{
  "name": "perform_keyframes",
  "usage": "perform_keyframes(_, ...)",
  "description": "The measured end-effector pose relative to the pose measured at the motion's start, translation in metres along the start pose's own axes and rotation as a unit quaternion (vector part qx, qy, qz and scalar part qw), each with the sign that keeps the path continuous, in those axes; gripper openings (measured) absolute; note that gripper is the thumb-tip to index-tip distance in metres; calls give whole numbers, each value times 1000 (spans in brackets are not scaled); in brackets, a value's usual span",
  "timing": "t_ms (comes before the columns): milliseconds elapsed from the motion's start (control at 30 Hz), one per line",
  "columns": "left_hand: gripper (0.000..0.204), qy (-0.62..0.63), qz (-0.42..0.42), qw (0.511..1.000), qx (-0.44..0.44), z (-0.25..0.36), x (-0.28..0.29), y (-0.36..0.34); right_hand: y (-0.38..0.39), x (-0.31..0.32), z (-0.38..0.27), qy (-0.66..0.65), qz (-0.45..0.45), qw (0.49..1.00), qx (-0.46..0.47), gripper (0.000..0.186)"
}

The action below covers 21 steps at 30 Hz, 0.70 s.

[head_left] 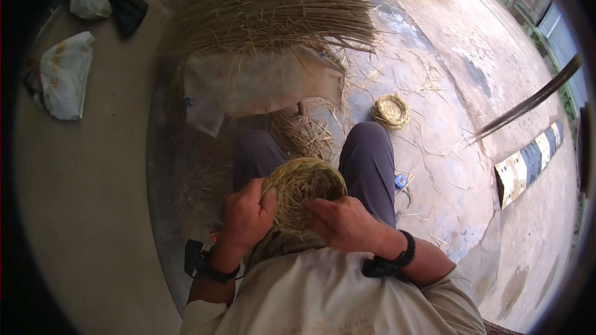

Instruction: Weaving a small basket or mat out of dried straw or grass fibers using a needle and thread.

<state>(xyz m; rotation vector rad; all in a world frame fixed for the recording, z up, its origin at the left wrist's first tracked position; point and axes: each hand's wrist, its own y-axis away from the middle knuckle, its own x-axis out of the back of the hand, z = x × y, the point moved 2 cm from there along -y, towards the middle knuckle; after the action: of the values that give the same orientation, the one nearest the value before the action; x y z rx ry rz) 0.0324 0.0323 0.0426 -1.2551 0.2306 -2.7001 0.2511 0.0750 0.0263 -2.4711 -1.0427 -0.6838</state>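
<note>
A round woven straw basket sits tilted above my lap, its hollow facing up. My left hand grips its left wall, thumb over the rim and fingers around the outside. At the near right side of the rim, my right hand is closed in a pinch on the basket's edge. Whether a loose straw is also between those fingertips, I cannot make out. Beyond my right knee, a second small straw basket rests on the floor.
A large bundle of straw stalks lies ahead over a pale sheet. Loose straw is scattered around my feet. A small blue round object is right of my knee. White bags lie far left; a striped board is far right.
</note>
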Motion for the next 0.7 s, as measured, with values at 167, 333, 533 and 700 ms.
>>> perform_keyframes(167, 20, -30, -24, 999, 13, -1, -10, -1, 6, -10, 15, 22, 0, 999, 43, 32)
perform_keyframes(333, 20, -54, -6, 998, 31, -19, -29, 14, -9, -49, 40, -48, 16, 998, 38, 38)
perform_keyframes(533, 21, -9, -35, 998, 46, -33, -35, 4, -27, -49, 56, -113, 54, 989, 83, 28)
perform_keyframes(700, 26, -51, -12, 998, 42, -68, -35, 3, -16, -35, 30, -170, 4, 985, 42, 28)
